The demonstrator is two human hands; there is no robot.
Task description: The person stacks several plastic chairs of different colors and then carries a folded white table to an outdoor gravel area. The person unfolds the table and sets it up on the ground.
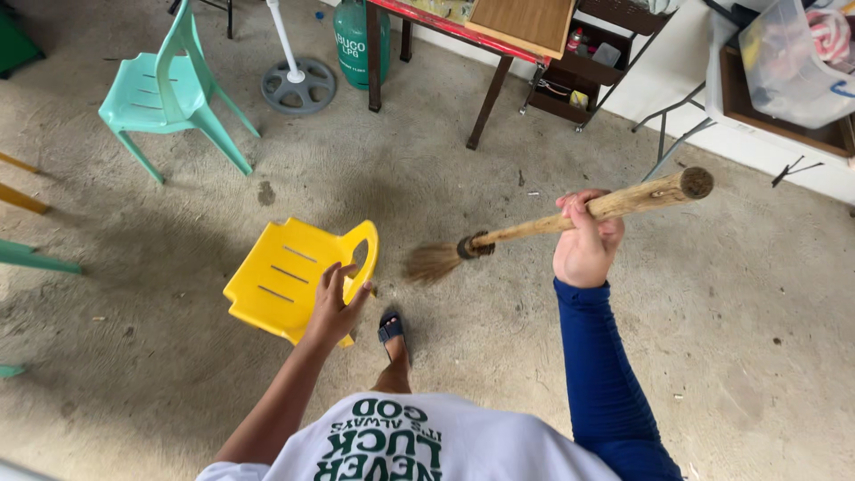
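A small yellow plastic chair (289,278), smooth and glossy with three slots cut in its seat and an oval handhold in its back, stands on the rough, speckled concrete floor (445,178). The left hand (334,303) rests on the chair's back edge beside the handhold, fingers spread and loosely open, the bare forearm reaching down and forward to it. Just right of the chair, the right hand (585,242) is closed in a firm fist around the pale, round wooden handle of a broom (570,218); the arm, in a tight blue sleeve, is bent upward so the handle slants down toward the chair. The broom's dry straw bristles fan out just off the floor, near the chair's back, bound to the stick with a dark band. A foot in a dark sandal (391,330) is planted right beside the chair's near corner. Well beyond the chair stands a mint-green plastic chair (169,89), and past that a round grey fan base (298,85) and a green gas cylinder (359,40) by a red-edged table (445,27).
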